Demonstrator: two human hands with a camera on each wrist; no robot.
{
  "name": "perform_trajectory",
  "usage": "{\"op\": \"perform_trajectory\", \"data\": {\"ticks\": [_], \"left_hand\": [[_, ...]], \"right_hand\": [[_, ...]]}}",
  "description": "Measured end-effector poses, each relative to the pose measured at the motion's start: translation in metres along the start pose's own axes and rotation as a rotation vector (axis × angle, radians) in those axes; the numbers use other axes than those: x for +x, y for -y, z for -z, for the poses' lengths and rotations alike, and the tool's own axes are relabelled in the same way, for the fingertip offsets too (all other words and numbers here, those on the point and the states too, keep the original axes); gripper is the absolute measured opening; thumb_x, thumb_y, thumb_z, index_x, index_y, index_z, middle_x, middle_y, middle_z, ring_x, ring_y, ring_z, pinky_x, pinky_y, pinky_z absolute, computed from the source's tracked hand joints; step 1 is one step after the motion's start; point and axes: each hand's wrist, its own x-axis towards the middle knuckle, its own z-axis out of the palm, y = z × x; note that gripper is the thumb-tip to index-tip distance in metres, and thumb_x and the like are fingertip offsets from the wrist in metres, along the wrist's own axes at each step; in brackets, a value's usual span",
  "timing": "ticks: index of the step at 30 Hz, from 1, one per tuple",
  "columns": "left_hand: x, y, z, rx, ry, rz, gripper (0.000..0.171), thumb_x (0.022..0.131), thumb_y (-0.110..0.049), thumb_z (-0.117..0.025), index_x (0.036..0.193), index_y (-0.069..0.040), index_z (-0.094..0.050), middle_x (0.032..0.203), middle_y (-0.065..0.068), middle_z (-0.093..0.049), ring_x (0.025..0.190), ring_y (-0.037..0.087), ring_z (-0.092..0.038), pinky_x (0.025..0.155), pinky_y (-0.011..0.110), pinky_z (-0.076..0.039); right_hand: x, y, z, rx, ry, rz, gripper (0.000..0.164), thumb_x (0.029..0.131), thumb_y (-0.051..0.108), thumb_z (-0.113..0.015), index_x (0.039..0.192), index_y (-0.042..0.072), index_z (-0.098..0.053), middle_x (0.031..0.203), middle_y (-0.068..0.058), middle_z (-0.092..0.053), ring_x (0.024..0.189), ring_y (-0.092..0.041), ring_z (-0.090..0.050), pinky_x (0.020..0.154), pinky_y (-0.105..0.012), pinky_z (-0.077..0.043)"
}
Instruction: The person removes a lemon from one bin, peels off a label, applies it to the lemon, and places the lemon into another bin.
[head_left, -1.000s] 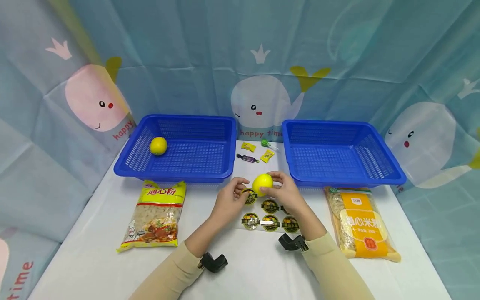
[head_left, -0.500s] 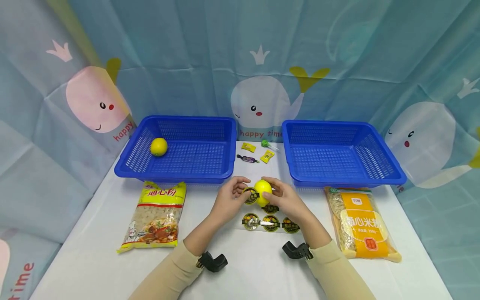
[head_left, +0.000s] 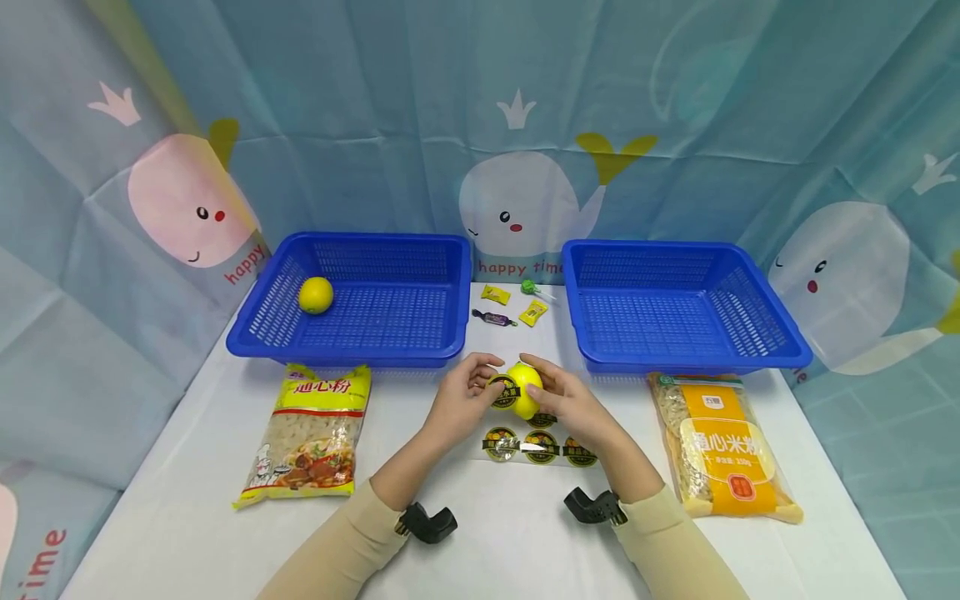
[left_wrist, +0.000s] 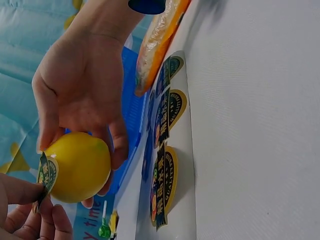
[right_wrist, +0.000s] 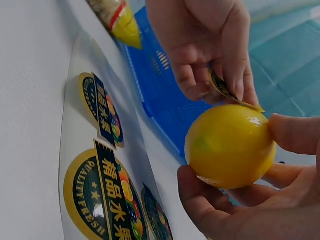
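In the head view my right hand (head_left: 573, 404) holds a yellow lemon (head_left: 527, 377) with thumb and fingers around it, above a clear sheet (left_wrist: 184, 215) of stickers. My left hand (head_left: 459, 402) pinches a round black-and-gold fruit sticker (head_left: 505, 392) between thumb and finger. In the left wrist view the sticker's free part lies against the side of the lemon. Its edge meets the top of the lemon in the right wrist view, where the left thumb covers part of it. Several more round stickers (right_wrist: 107, 192) show on the sheet below.
A blue basket (head_left: 345, 348) at back left holds another lemon (head_left: 316, 295); a second blue basket (head_left: 690, 357) stands at back right. Wrapped candies (head_left: 495, 318) and a green lollipop (head_left: 528, 287) lie between them. Pasta bags (head_left: 311, 442) (head_left: 723, 450) flank the hands.
The right hand has turned the lemon and brought it slightly down, against the sticker in the left hand. The left hand has barely moved.
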Motion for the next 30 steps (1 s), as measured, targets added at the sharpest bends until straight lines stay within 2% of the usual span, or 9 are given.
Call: {"op": "perform_trajectory", "data": {"ticks": [2,9,16,22,26,28,30], "left_hand": [[-0.0005,-0.0005,-0.0003,-0.008,0.003,0.000,0.027,0.094,-0.006,-0.069,0.120,-0.006,-0.063,0.098,0.008,-0.065,0.085,0.018,-0.057,0.073,0.021,-0.051],[-0.0030,0.0017,-0.0022,-0.036,0.024,0.005,0.030,0.095,-0.007,-0.068,0.123,-0.003,-0.061,0.099,0.010,-0.065,0.086,0.018,-0.058,0.074,0.021,-0.052],[-0.0056,-0.0012,-0.0030,-0.071,0.028,0.010,0.031,0.096,-0.013,-0.070,0.123,-0.004,-0.061,0.103,0.010,-0.064,0.089,0.018,-0.060,0.075,0.021,-0.055],[-0.0071,-0.0007,-0.0055,-0.096,0.014,0.055,0.024,0.093,-0.015,-0.074,0.110,-0.001,-0.063,0.099,0.012,-0.066,0.089,0.019,-0.063,0.076,0.021,-0.057],[-0.0075,0.0014,-0.0073,-0.109,0.024,0.056,0.019,0.093,-0.013,-0.073,0.101,0.001,-0.064,0.093,0.013,-0.068,0.083,0.017,-0.065,0.073,0.021,-0.056],[-0.0079,0.0022,-0.0076,-0.121,0.040,0.057,0.019,0.093,-0.015,-0.074,0.100,0.001,-0.065,0.092,0.014,-0.068,0.081,0.016,-0.064,0.074,0.024,-0.057],[-0.0085,0.0023,-0.0075,-0.135,0.049,0.060,0.021,0.093,-0.016,-0.074,0.100,0.001,-0.065,0.091,0.014,-0.068,0.080,0.017,-0.065,0.076,0.032,-0.060]], "right_hand": [[-0.0010,0.0020,-0.0019,0.010,-0.004,0.001,0.055,0.106,0.026,-0.053,0.157,0.015,-0.034,0.152,-0.016,-0.046,0.130,-0.027,-0.052,0.096,-0.031,-0.050],[-0.0014,0.0036,-0.0082,-0.012,-0.041,0.014,0.065,0.099,0.025,-0.066,0.153,0.006,-0.036,0.148,-0.018,-0.048,0.129,-0.031,-0.052,0.095,-0.028,-0.053],[-0.0017,0.0055,-0.0091,0.023,-0.098,0.015,0.056,0.098,0.024,-0.068,0.145,0.009,-0.043,0.145,-0.017,-0.050,0.120,-0.029,-0.059,0.091,-0.029,-0.054],[-0.0051,0.0075,-0.0070,-0.025,-0.117,0.080,0.052,0.103,0.031,-0.059,0.150,0.015,-0.046,0.146,-0.015,-0.051,0.127,-0.029,-0.057,0.095,-0.022,-0.052],[-0.0072,0.0098,-0.0093,-0.049,-0.118,0.115,0.049,0.107,0.030,-0.051,0.153,0.015,-0.044,0.146,-0.016,-0.053,0.130,-0.028,-0.053,0.099,-0.018,-0.048],[-0.0070,0.0099,-0.0104,-0.062,-0.116,0.120,0.048,0.108,0.029,-0.047,0.153,0.013,-0.043,0.146,-0.017,-0.052,0.131,-0.028,-0.051,0.101,-0.018,-0.046],[-0.0067,0.0095,-0.0107,-0.060,-0.110,0.108,0.048,0.109,0.029,-0.044,0.154,0.012,-0.041,0.146,-0.017,-0.052,0.130,-0.028,-0.052,0.101,-0.019,-0.046]]}}
